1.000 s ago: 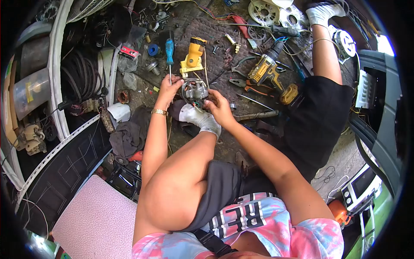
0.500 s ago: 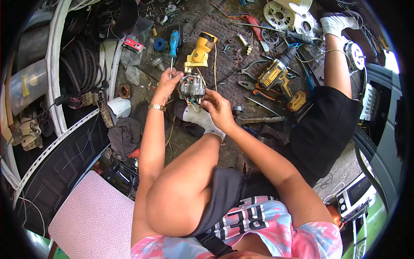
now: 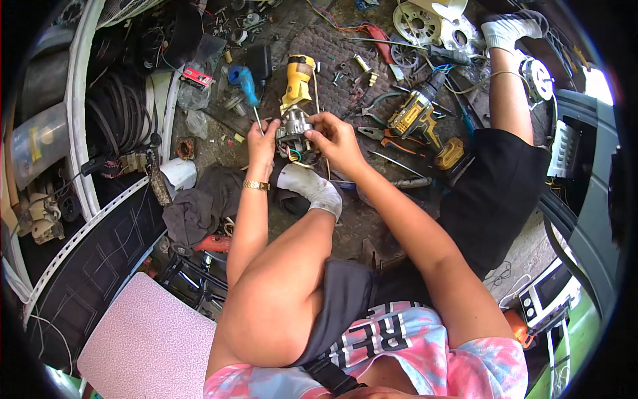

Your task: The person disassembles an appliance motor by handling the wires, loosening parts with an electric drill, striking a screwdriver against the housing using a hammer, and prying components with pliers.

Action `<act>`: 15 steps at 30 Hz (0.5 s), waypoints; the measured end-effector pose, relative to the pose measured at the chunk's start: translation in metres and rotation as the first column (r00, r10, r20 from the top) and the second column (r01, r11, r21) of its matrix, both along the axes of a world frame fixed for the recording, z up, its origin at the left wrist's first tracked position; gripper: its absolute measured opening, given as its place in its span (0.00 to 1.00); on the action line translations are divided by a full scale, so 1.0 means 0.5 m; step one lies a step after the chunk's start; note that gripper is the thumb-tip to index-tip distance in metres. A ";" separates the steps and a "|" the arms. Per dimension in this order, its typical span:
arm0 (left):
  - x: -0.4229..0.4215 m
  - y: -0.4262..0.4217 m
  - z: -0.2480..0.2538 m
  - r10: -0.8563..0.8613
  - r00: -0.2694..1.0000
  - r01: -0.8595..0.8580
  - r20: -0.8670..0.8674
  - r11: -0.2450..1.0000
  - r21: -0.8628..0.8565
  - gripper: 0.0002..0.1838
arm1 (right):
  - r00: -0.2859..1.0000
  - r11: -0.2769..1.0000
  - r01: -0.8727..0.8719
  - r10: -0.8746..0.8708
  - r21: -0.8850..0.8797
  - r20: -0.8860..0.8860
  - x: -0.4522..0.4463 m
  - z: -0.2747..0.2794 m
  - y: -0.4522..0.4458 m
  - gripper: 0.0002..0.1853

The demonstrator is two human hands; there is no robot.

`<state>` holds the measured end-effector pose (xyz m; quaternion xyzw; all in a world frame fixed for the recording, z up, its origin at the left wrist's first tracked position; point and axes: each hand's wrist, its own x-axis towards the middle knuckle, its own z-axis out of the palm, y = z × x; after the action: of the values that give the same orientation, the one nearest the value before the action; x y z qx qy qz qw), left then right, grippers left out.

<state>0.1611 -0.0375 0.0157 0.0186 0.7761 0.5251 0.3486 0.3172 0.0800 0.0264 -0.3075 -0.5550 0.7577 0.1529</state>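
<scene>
My left hand is closed around the shaft of a screwdriver. Its blue handle points up and away from me, and my fingertips sit beside a silver metal housing. Thumb and fingers of my right hand grip the right side of that housing. Small coloured wires show at its near end. Just beyond it, touching or nearly so, is a yellow power tool body with a dark band at its far end; whether the two are joined I cannot tell.
A yellow and black cordless drill and orange-handled pliers lie to the right. Screws and small fittings are scattered on the dark mat. My socked foot rests below the housing. A pink patterned seat stands at lower left.
The screwdriver has tilted, its handle swinging left. My right hand has moved up to the housing's upper right side. The housing has turned slightly, and the camera view has shifted a little.
</scene>
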 end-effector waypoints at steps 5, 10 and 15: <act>-0.002 0.016 -0.036 0.016 1.000 -0.016 -0.013 1.000 0.005 0.17 | 0.997 0.996 -0.063 0.066 -0.068 0.035 0.018 -0.009 0.045 0.11; -0.009 0.048 -0.029 -0.154 0.987 0.157 0.038 0.983 -0.100 0.18 | 0.997 0.966 0.066 -0.073 -0.249 -0.018 0.040 -0.050 0.048 0.13; 0.001 0.055 -0.033 -0.206 0.979 0.206 0.011 0.974 -0.093 0.19 | 0.970 0.969 0.236 -0.231 -0.073 0.070 0.095 -0.071 0.019 0.17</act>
<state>0.1619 -0.0100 -0.0008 0.0822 0.7936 0.4492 0.4020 0.3649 0.0894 -0.0092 -0.3995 -0.4883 0.7465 0.2115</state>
